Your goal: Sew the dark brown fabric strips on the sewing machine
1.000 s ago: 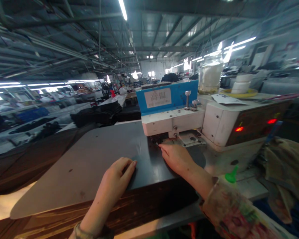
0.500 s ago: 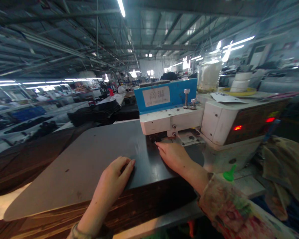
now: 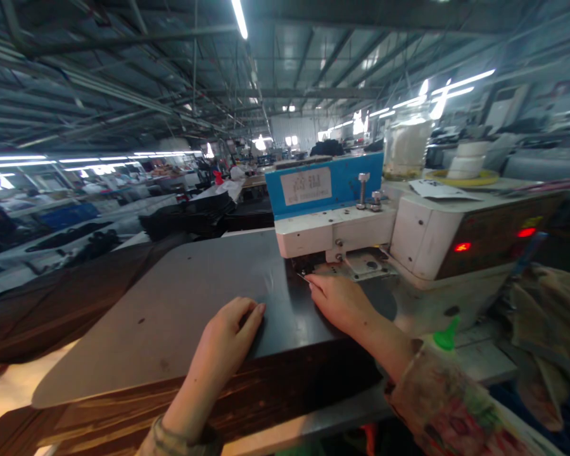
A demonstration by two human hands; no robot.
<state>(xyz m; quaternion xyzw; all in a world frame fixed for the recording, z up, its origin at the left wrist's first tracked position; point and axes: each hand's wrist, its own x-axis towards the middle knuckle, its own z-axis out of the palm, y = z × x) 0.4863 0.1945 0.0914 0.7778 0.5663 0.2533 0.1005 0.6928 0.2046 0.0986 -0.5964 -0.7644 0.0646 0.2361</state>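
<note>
My right hand (image 3: 342,304) is at the front of a white-and-blue sewing machine (image 3: 308,235), just below its head. Thumb and fingers are pinched on a thin, pointed sliver (image 3: 302,277), which looks like a slim metal tool; its exact kind is too small to tell. The sliver's tip points left, near the dark parts under the head. My left hand (image 3: 232,332) rests on the smooth grey metal plate (image 3: 185,304), loosely bent with the thumb apart from the fingers. Nothing shows in it, though some fingertips are hidden.
On the machine stand a glass jar (image 3: 407,149), white spools (image 3: 468,159) and a paper slip (image 3: 441,190). Dark fabric stacks (image 3: 187,215) lie beyond the plate. Brown layered material (image 3: 123,411) is below its front edge. A green nozzle (image 3: 446,334) stands at right.
The whole view has shifted slightly, so things appear a little farther right. More of the thin sliver shows at my right fingertips. My left hand stays on the plate.
</note>
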